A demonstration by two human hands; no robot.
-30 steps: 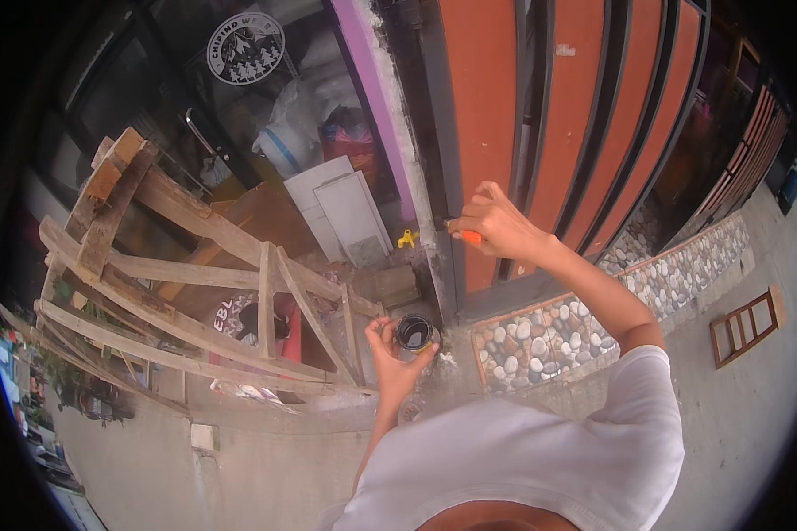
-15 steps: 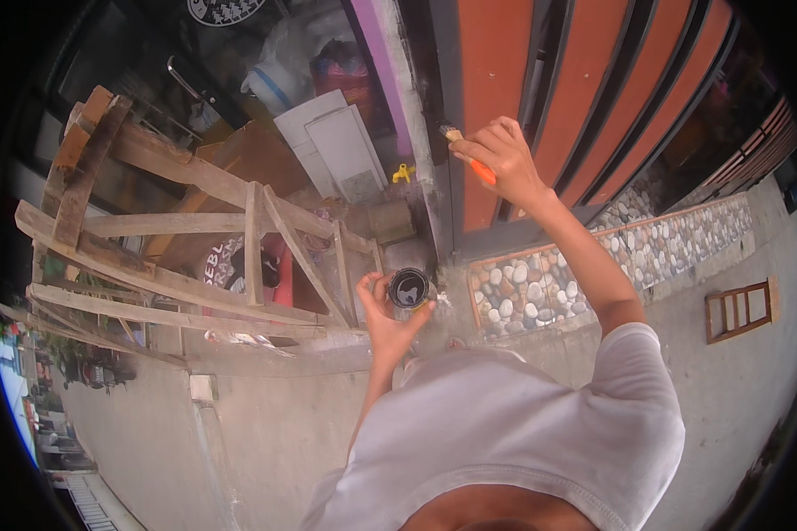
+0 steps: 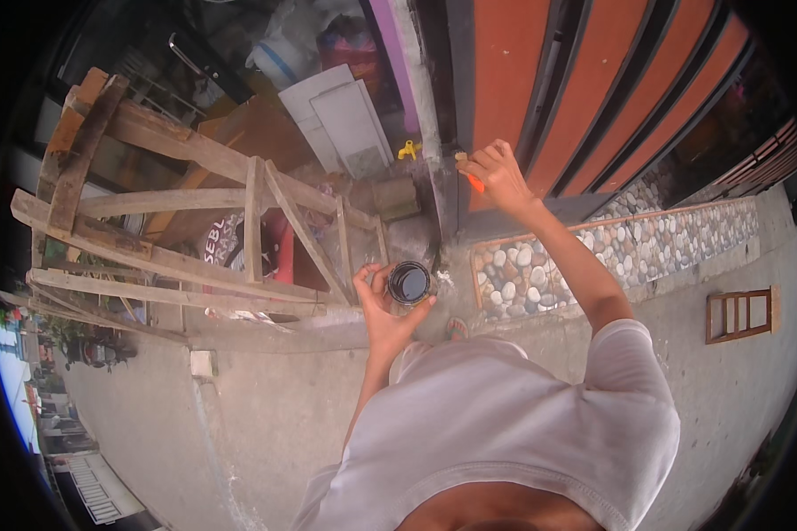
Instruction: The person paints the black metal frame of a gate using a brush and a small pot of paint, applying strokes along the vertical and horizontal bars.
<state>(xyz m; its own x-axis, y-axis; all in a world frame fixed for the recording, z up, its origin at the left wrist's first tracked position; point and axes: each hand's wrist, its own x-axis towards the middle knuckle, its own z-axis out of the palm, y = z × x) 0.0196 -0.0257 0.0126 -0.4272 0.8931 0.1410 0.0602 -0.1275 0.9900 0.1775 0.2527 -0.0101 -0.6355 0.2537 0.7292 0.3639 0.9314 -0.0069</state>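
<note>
Up against the wall, we are pressing a small orange-handled brush (image 3: 469, 174) with our right hand (image 3: 498, 170), its grip pinching the handle, onto the dark strip (image 3: 445, 133) beside the orange panels (image 3: 514, 80). Our left hand (image 3: 383, 305) is cupping a small can of dark paint (image 3: 409, 282) near our chest, fingers wrapped round it. We are judging the work partway along: how much of the strip is already coated we cannot tell from here.
</note>
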